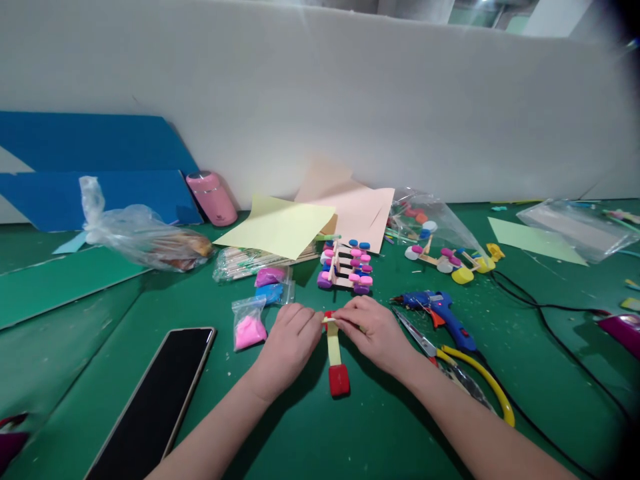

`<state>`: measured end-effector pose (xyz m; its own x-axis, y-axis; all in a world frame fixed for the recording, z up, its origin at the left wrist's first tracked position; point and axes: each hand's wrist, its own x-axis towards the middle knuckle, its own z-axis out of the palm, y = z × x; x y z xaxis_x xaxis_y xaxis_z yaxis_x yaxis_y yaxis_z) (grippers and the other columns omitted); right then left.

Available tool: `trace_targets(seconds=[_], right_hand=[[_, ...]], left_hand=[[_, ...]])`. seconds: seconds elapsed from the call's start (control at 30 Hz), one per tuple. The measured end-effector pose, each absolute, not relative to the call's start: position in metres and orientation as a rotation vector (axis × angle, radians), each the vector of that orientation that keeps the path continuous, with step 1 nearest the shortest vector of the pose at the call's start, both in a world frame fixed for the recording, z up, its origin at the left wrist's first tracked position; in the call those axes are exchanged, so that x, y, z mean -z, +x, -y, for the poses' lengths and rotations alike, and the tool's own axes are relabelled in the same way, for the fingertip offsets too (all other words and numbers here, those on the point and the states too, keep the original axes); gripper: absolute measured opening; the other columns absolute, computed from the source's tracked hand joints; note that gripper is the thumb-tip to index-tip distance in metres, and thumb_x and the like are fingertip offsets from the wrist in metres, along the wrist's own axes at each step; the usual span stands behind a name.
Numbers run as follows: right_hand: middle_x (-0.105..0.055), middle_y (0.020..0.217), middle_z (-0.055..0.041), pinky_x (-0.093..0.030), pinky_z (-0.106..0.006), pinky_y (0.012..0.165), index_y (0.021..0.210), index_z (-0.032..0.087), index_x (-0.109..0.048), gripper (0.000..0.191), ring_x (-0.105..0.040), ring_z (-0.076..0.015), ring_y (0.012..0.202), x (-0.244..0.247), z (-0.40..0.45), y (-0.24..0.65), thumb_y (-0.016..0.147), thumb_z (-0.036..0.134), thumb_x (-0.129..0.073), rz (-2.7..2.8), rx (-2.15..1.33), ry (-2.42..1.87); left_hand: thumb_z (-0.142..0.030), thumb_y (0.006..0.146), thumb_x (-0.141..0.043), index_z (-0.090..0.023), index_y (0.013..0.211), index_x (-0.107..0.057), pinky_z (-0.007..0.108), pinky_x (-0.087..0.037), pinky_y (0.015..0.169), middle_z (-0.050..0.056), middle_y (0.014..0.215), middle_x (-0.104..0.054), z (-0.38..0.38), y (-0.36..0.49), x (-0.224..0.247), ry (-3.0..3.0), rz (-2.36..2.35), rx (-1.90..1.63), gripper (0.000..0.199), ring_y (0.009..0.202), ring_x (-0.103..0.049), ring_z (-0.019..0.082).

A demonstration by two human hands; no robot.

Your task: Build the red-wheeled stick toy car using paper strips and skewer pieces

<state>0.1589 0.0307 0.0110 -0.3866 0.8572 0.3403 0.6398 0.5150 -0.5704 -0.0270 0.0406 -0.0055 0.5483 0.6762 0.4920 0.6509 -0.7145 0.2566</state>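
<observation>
A pale yellow strip (333,347) lies on the green table, with a red block (339,381) at its near end and some red at its far end. Over the far end, my left hand (295,340) and my right hand (373,330) meet with bent fingers. A small pale piece (329,320) is pinched between their fingertips, the right thumb and index finger closed on it. The left fingertips are pressed together at its left end. Just beyond the hands stands a stick model with pink, blue and purple pieces (345,267).
A phone (155,400) and bags of pink clay (249,330) and blue clay (270,293) are left. Scissors (417,333), blue glue gun (443,313) and yellow-handled pliers (493,383) lie right. Paper sheets (280,223), a pink bottle (213,199) and another stick model (447,260) stand behind.
</observation>
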Motion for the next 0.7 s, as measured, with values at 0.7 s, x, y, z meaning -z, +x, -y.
trace_targets(seconds=[0.7], right_hand=[[-0.059, 0.097, -0.0065, -0.046, -0.028, 0.075, 0.113, 0.019, -0.053, 0.03, -0.055, -0.0167, 0.088, -0.019, -0.022, 0.175, 0.084, 0.025, -0.047, 1.99, -0.499, -1.281]], left_hand=[[-0.027, 0.067, -0.064, -0.016, 0.069, -0.066, 0.022, -0.039, 0.058, 0.001, 0.068, -0.06, -0.029, -0.008, 0.01, 1.176, -1.232, -1.079, 0.011, 0.064, -0.052, 0.013]])
